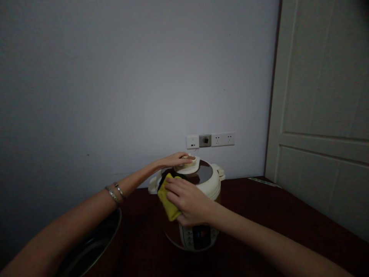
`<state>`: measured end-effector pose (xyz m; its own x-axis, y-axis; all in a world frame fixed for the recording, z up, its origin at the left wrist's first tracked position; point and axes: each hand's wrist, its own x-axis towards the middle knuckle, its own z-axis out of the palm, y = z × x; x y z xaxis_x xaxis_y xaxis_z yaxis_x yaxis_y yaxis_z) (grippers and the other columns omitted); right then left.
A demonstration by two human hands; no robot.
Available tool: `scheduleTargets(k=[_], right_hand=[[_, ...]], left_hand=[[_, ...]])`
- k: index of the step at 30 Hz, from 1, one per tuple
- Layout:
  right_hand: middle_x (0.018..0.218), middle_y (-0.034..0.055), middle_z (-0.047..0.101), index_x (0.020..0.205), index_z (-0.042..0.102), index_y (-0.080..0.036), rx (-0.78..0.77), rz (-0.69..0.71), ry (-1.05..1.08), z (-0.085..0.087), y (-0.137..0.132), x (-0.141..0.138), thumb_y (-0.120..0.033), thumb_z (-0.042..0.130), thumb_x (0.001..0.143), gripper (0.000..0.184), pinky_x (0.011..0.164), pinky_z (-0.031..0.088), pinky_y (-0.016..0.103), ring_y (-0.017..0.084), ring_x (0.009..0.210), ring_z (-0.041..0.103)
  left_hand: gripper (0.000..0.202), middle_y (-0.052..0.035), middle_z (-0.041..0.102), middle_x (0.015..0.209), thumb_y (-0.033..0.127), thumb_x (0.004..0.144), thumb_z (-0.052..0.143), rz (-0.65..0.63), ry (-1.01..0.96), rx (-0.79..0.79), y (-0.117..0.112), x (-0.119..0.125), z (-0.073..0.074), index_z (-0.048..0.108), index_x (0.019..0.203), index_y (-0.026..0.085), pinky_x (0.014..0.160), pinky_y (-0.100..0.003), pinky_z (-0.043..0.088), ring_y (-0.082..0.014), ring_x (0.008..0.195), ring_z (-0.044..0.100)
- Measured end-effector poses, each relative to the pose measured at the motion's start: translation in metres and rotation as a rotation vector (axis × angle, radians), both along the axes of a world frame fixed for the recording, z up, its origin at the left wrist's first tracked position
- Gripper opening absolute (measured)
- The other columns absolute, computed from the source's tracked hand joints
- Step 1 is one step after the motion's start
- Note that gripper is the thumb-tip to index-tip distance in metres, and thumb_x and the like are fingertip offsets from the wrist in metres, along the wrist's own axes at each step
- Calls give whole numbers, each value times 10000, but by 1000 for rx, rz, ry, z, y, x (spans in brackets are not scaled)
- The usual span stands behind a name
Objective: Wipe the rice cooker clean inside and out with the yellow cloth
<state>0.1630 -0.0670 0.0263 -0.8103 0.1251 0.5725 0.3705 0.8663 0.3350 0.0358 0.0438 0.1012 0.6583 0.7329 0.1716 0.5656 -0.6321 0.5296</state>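
An electric pressure cooker (213, 188) with a cream rim, a brown body and a control panel stands on the dark red table. My left hand (174, 159), with two bangles on its wrist, reaches over the top and grips the cream lid handle (191, 165). In front of the cooker, my right hand (188, 200) holds a yellow cloth (168, 200) with a dark part at its top. The cloth lies against the left front side of the lid rim. My right hand hides part of the cooker's front.
A round dark pot or basin (100, 246) sits at the lower left under my left forearm. Wall sockets (217, 139) are behind the cooker. A pale panelled door (323, 115) stands at the right. A thin strip (263, 182) lies near the table's back right corner.
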Motion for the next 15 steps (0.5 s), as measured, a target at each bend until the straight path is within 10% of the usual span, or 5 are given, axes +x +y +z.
scheduleTargets(k=[7,15], right_hand=[[1081,157,643,970,655,-79,180,-66,-209,-15,2,-48,-209,539,829,224,1025,314,424,311,1216,431],[1214,95,626,1065,623,-104,180,31,-28,-41,-12,55,-166,416,890,278,1001,387,405,225,1264,427]], left_hand=[[571,-96,599,1181,534,766,542,-7,-5,-37,-4,-3,2,563,1189,152,782,-307,399,-235,993,541],[546,-81,653,1088,537,726,584,-38,-60,-14,3,-4,-1,616,1139,181,791,-326,417,-246,974,561]])
